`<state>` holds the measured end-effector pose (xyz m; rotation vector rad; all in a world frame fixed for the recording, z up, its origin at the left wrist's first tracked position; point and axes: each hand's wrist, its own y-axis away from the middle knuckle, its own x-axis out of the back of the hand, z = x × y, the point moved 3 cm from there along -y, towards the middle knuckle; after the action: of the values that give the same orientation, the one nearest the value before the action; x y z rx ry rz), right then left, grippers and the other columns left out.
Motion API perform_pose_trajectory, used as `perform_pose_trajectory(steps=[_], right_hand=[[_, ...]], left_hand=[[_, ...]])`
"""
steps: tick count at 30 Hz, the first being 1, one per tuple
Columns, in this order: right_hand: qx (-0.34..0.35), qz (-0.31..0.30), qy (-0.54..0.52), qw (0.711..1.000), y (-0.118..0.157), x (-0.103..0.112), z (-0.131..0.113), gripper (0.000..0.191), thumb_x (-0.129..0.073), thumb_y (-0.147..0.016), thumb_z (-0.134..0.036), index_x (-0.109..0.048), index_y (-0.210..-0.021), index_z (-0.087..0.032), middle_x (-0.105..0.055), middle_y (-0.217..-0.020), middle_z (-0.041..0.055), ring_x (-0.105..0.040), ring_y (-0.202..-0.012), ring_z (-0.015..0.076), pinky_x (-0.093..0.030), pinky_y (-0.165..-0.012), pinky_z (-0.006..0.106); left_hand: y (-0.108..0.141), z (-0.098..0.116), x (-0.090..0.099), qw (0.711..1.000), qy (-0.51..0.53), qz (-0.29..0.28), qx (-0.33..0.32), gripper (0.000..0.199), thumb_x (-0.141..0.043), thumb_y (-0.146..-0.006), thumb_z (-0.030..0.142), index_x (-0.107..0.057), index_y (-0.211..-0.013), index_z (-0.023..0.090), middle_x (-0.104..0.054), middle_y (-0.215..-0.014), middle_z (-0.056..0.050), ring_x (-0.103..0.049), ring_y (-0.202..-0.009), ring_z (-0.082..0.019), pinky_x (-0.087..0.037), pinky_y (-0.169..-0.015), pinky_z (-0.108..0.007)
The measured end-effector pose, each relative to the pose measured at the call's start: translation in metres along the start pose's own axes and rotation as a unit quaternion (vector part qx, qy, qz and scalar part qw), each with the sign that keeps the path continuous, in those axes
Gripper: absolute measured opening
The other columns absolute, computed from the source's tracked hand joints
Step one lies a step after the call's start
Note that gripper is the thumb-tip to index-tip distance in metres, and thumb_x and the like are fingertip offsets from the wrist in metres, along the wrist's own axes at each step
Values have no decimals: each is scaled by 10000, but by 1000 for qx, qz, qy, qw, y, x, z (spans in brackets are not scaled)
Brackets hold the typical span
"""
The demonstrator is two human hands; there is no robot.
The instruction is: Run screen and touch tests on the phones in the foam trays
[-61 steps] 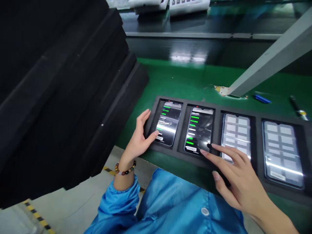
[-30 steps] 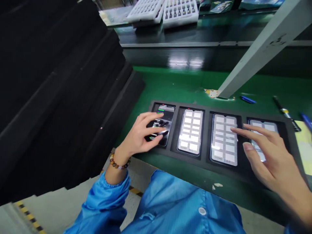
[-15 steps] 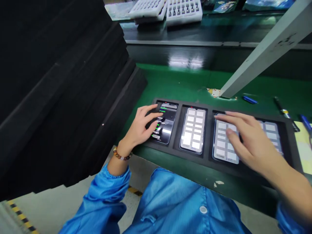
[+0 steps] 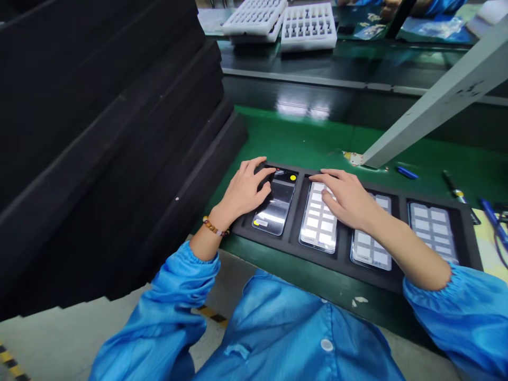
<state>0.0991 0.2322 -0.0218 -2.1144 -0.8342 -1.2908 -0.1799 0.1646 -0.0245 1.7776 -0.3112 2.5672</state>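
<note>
A black foam tray (image 4: 344, 257) holds several smartphones in a row of recesses. My left hand (image 4: 248, 188) rests with fingers spread at the upper left of the leftmost phone (image 4: 275, 203), whose dark screen has yellow spots near two corners. Over the top of the second phone (image 4: 318, 227) is my right hand (image 4: 349, 201), fingers apart; I cannot tell if they touch the glass. That phone shows a grid of white blocks. My right wrist partly covers the third phone (image 4: 371, 248), which shows similar blocks, as does the rightmost phone (image 4: 432, 227).
Tall stacked black foam trays (image 4: 119, 159) stand at the left. White parts trays (image 4: 308, 26) sit at the back. A grey post (image 4: 432, 98) rises from the green bench (image 4: 286, 132). A blue cap (image 4: 407, 172) and a marker (image 4: 456, 190) lie right. Another person's hand (image 4: 391, 9) shows at the back.
My right hand has moved left from the third phone to the second. The leftmost phone's screen has changed from green-marked text lines to dark with yellow spots. The view has shifted slightly.
</note>
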Motion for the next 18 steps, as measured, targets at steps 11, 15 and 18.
perform_pose_trajectory(steps=[11,15,18], right_hand=[[11,23,-15,1000,5,7,-4,466,-374,-1093,-308,-619,-1482,-232,-702,-1468,139,-519,-1532,363,-446,-1210,661],[5,50,-43,998,14,22,-7,444,-385,-1104,-308,-616,-1481,-273,-702,-1479,110,-518,-1532,352,-420,-1227,672],[-11,57,-57,997,21,27,-4,434,-386,-1109,-314,-623,-1472,-295,-700,-1478,103,-521,-1527,358,-403,-1233,687]], left_hand=[[-12,3,12,985,44,-77,-149,625,-782,-958,552,-643,-1535,356,-351,-1793,-115,-346,-1641,-396,-322,-1339,-679],[-28,-6,13,968,50,-186,-162,1182,-970,-615,771,-505,-1648,433,-181,-1865,-121,-152,-1712,-501,-249,-1339,-745],[-34,-12,7,961,31,-231,-149,1405,-1036,-456,745,-430,-1685,438,-156,-1873,-127,-104,-1711,-544,-215,-1324,-781]])
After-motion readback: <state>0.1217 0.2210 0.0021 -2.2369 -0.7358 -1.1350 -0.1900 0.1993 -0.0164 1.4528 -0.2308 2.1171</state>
